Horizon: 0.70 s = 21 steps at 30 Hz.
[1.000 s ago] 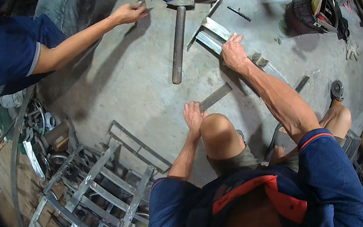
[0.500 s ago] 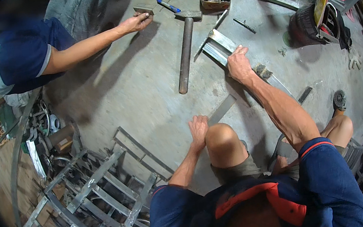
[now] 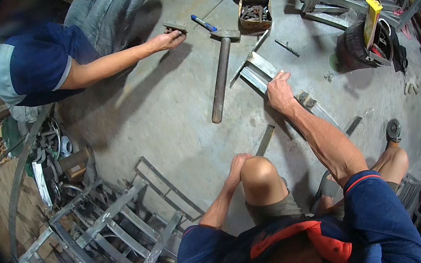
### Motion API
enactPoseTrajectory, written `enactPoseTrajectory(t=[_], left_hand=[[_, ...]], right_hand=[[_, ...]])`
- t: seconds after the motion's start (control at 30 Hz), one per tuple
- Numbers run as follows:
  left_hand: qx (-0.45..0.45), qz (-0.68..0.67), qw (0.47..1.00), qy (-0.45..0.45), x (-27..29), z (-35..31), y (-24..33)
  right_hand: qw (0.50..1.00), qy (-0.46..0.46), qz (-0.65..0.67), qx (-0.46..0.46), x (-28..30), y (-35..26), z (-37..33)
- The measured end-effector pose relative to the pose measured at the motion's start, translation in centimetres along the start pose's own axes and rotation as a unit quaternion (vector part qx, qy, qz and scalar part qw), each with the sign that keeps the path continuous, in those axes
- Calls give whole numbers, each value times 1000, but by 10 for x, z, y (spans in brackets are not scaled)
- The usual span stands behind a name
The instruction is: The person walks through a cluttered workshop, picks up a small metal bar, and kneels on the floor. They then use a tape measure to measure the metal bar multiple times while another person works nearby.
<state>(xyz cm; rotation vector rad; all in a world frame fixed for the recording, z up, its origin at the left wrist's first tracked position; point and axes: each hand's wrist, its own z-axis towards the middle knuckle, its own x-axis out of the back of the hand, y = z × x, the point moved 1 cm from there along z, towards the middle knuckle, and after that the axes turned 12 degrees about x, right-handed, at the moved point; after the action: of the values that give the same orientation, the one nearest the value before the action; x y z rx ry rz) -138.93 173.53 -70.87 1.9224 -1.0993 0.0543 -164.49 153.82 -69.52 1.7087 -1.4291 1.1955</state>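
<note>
Metal frame (image 3: 266, 66), twelve o'clock from the left knee (image 3: 259, 174), is needing steady pressure from the right hand (image 3: 281, 92) gripping it. I cannot tell the left hand's (image 3: 238, 167) hold; flat bar (image 3: 265, 140) is projecting at its two o'clock.

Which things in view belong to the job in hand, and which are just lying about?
Likely in the job:
metal frame, held by the right hand
flat bar, at the left hand, grip hidden by the knee
small plate, in a co-worker's hand

Seemingly just lying about, untouched:
hammer
blue marker
box of metal bits
dark bucket
</note>
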Motion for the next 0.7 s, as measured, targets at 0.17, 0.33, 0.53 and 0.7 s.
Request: enactPoseTrajectory(t=[0.17, 0.33, 0.53, 0.7], left_hand=[[-7, -41, 999, 3, 2, -1, -7], [30, -52, 996, -64, -3, 7, -24], [54, -136, 983, -107, 2, -1, -17], [176, -299, 919, -189, 12, 1, 3]], right_hand=[[997, 0, -70, 15, -1, -2, -3], [993, -16, -110, 38, 7, -4, -6], [997, -32, -66, 12, 6, -10, -9], [998, -13, -63, -10, 6, -6, -4]])
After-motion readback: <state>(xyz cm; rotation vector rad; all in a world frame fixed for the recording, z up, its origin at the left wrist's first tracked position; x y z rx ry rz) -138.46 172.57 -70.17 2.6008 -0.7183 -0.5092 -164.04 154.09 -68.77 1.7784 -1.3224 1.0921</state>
